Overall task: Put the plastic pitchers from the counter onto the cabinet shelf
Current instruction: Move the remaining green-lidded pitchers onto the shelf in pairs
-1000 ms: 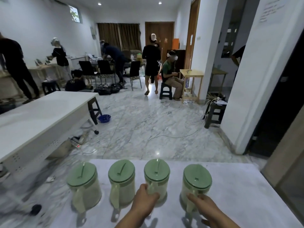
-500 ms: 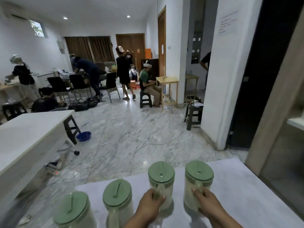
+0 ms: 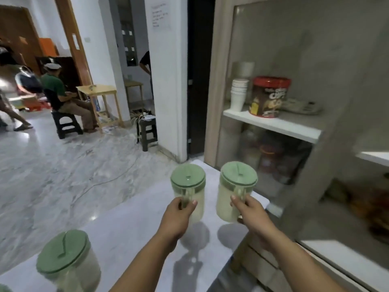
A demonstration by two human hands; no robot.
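Both grips are closed on handles: left hand [image 3: 179,213] holds one pitcher [image 3: 189,192], right hand [image 3: 249,211] another [image 3: 234,192], both lifted above the bench [image 3: 130,228].
Pitchers are best kept upright and steered past the cups [image 3: 237,93] and tub [image 3: 268,96] onto the shelf [image 3: 273,125]; a third pitcher [image 3: 67,260] is left on the bench.

Single head-worn wide-angle view, no second camera, so no overlap to report. It looked forward and down from above and behind both grips, close in: left hand [image 3: 179,213] and right hand [image 3: 248,209] sat low centre, forearms running out the bottom edge. Bench [image 3: 130,224] filled the lower frame beneath the grips. Cabinet shelf [image 3: 271,124] was above and right of the right grip, fairly near. Open floor and room stretched far beyond the left grip. Edges were blurred and bowed.
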